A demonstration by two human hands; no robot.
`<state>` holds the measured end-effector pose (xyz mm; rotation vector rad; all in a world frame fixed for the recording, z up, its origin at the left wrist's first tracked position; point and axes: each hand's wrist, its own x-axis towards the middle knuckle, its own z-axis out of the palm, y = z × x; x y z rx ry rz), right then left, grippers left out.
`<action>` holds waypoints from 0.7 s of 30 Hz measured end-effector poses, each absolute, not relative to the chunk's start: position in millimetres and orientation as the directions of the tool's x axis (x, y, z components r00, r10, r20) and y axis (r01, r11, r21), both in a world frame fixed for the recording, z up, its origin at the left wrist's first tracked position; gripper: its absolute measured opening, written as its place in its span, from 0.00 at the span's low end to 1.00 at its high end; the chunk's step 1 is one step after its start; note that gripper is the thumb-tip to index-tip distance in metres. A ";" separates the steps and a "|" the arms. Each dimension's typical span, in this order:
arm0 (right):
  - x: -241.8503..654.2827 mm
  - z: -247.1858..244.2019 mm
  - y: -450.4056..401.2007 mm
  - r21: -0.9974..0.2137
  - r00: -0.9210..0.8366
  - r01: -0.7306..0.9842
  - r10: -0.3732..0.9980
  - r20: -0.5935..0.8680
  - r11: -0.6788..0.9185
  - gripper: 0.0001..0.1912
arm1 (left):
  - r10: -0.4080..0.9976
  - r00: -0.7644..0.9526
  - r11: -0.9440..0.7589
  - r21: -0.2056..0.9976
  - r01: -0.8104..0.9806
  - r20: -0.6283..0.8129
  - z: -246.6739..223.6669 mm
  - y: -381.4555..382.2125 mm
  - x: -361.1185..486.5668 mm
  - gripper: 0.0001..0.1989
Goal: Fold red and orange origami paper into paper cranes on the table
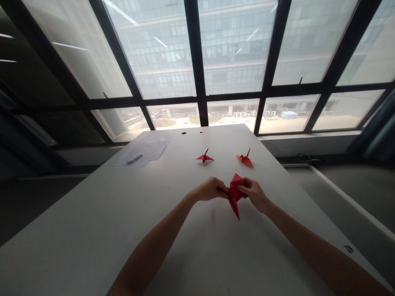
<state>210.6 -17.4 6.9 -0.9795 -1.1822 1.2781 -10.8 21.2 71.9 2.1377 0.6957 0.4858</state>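
A red origami crane (235,196) is held between my two hands above the table, one of its points hanging down toward me. My left hand (212,188) pinches its left end, where a darker folded strip shows at the fingers. With thumb and fingers closed, my right hand (254,194) grips the crane's right side. Beyond my hands, a smaller red paper crane (205,157) stands on the table with its wings spread. To its right sits an orange paper crane (245,159), its thin neck or tail pointing up.
The white table (101,230) runs away from me toward large dark-framed windows. Printed sheets (148,149) lie at its far left, with a white marker-like object (135,158) on them. Two cable holes (184,133) show near the far edge. Floor lies beyond both sides.
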 end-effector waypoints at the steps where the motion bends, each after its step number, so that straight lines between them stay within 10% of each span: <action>1: 211.6 7.2 -16.8 -0.978 -0.048 -0.198 0.996 0.081 0.070 0.17 | 0.653 0.745 -0.530 0.783 0.325 0.133 72.8 21.4 -10.4 0.13; 14: 221.3 31.8 -15.4 -0.921 -0.100 -0.389 0.994 0.033 -0.008 0.19 | 0.649 0.676 -0.545 0.833 0.092 0.350 91.1 13.8 -9.1 0.12; 21: 222.6 38.1 -13.8 -0.853 -0.172 -0.506 0.984 -0.045 -0.128 0.18 | 0.784 0.570 -0.220 0.969 -0.112 0.244 74.3 23.6 -7.5 0.13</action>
